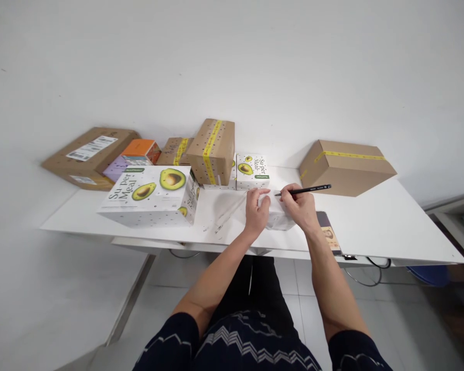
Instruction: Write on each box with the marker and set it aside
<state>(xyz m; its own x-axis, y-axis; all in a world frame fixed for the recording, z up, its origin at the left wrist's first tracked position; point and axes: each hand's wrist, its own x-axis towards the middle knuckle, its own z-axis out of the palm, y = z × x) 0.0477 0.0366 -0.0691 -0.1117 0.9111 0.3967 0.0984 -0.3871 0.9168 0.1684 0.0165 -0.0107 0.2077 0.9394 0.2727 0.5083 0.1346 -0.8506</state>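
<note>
A white box (280,222), its surface looking wrapped or shiny, sits near the front edge of the table between my hands. My right hand (301,208) grips a black pencil (311,189), the tip resting on or just above the top of the box. On the box's left side, my left hand (257,210) holds it with index finger and thumb bent over the upper edge. Its other fingers are curled and partly hidden. Just right of the box, partly behind my right wrist, lies a dark flat booklet (323,218) with a picture card (330,237) on it.
A large white avocado-print carton (147,196) stands left, a smaller one (252,172) behind my hands. Brown cartons (212,149) (96,154) and an orange box (139,148) line the wall. Another brown carton (348,167) is at right. Cables (371,281) hang below the table.
</note>
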